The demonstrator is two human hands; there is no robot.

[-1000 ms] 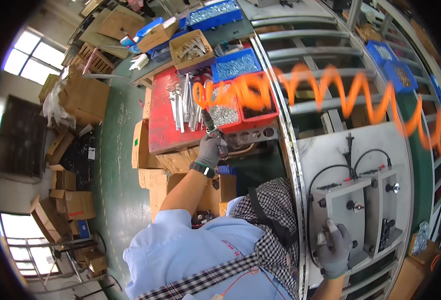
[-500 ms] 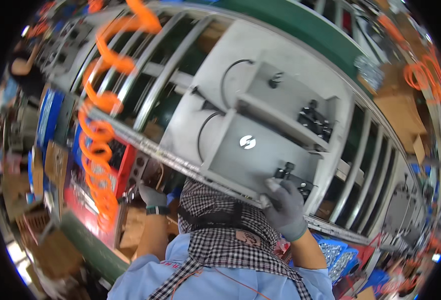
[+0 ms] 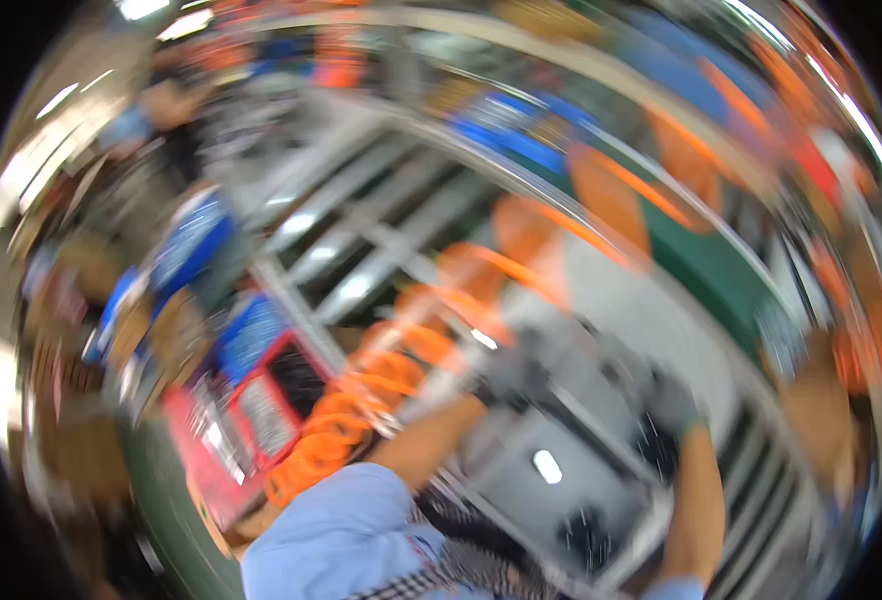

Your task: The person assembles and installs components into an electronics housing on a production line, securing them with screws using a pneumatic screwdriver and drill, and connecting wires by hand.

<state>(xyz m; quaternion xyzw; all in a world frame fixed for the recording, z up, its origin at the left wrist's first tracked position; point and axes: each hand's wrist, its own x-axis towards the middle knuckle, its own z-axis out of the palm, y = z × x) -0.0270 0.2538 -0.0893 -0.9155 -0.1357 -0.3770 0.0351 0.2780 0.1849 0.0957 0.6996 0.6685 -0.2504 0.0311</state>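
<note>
Motion blur smears the whole view. My left hand [image 3: 513,372], in a grey glove, reaches over the far left corner of the nearer grey metal box [image 3: 506,455]; its fingers are smeared, and a dark shape beside it cannot be made out. My right hand [image 3: 671,402], also gloved, is over the farther grey box, close to its black fittings [image 3: 654,447]. Whether it grips anything is not visible. In the nearer box are a white round spot [image 3: 547,466] and a cluster of black fittings [image 3: 586,537].
An orange coiled hose [image 3: 401,350] stretches across the bench beside my left arm. Metal rollers [image 3: 336,255] lie at the far left, with more rollers [image 3: 761,490] on the right. A red tray [image 3: 271,420] with small metal parts stands on the left. A person [image 3: 166,110] is farther back.
My view has swung, shifting the boxes lower in it. My left hand has come up from the bench's near side to the boxes. My right hand has moved from the nearer box to the farther one.
</note>
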